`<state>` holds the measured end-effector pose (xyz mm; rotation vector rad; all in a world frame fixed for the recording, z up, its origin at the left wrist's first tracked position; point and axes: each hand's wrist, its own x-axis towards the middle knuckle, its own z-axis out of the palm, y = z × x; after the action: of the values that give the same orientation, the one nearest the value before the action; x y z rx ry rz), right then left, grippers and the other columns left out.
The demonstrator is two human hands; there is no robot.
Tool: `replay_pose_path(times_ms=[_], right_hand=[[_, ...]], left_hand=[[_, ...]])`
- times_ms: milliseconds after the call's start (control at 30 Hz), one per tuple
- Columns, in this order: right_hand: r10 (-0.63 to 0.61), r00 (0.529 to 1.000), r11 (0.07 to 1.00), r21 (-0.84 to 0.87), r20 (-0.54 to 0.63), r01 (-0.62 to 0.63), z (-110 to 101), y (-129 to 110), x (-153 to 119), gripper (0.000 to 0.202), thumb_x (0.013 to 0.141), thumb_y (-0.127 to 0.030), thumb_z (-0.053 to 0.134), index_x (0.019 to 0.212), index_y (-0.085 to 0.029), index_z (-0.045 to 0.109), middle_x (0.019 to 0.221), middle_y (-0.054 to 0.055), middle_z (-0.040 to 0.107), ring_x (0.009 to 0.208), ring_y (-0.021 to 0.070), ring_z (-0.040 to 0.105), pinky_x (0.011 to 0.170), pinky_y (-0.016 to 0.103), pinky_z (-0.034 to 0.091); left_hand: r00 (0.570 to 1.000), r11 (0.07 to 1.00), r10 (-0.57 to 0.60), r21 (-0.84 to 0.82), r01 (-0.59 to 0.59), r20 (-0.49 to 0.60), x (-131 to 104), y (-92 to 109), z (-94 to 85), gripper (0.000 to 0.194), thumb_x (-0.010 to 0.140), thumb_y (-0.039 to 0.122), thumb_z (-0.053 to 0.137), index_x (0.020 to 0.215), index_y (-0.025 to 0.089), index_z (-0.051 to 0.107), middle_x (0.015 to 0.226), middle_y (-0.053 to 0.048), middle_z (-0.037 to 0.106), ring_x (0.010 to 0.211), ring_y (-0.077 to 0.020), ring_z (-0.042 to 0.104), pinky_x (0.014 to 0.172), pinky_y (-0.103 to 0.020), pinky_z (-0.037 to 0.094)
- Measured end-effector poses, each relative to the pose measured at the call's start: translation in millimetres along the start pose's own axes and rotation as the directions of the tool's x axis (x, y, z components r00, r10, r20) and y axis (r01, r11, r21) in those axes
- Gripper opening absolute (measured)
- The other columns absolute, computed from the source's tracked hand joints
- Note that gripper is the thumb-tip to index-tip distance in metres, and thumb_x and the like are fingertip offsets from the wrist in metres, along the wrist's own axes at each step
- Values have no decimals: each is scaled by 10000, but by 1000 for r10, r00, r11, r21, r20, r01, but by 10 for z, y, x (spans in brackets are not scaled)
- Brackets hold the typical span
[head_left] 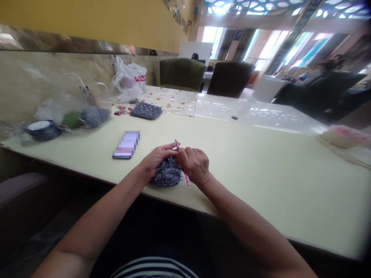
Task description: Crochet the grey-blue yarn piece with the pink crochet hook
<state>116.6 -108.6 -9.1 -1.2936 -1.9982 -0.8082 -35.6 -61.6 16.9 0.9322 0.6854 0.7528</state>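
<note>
Near the table's front edge, my left hand [158, 157] is closed on a grey-blue crochet piece [167, 173] that hangs down below the fingers. My right hand [194, 164] is wrapped round a pink crochet hook [187, 179]. The hook's tip rises above the fingers, close to my left thumb and forefinger, and its other end sticks out below my right palm. Both hands meet at the top of the crochet piece, so the stitches there are hidden. Thin loops of yarn show beside the work.
A phone [126, 144] lies left of my hands. Behind it is a finished-looking grey crochet square [146, 110] beside small red packets [121, 110]. Clear bags with yarn [94, 116], a dark round tin [43, 130] and a white plastic bag [127, 81] line the wall. A pink-and-cream bundle [344, 137] sits far right.
</note>
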Motion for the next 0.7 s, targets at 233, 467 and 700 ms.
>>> replay_pose_path(times_ms=[233,467,700], right_hand=[[-72,997,986,151,-39,77,-3,108,-31,220,1017,-281,442,849,-210,566,651,29,544,600,167,403,645,351,280],[-169,983,939,293,-66,181,-63,185,50,214,1005,-254,452,812,-207,530,654,4,566,604,130,459,616,276,347],[-144,989,876,461,-34,144,-176,107,94,207,974,-192,473,774,-188,526,629,-20,563,554,98,451,567,257,327]], left_hand=[[981,996,-87,-2,88,171,-61,115,-104,653,737,98,665,1380,173,584,994,-94,737,793,-166,675,748,-276,506],[978,997,-77,6,77,194,-91,181,-233,677,713,99,659,1382,159,570,944,-58,724,758,-139,658,729,-254,493],[972,990,-132,-22,138,195,-113,306,-463,632,695,105,611,1326,120,597,839,-34,693,660,-106,604,635,-220,461]])
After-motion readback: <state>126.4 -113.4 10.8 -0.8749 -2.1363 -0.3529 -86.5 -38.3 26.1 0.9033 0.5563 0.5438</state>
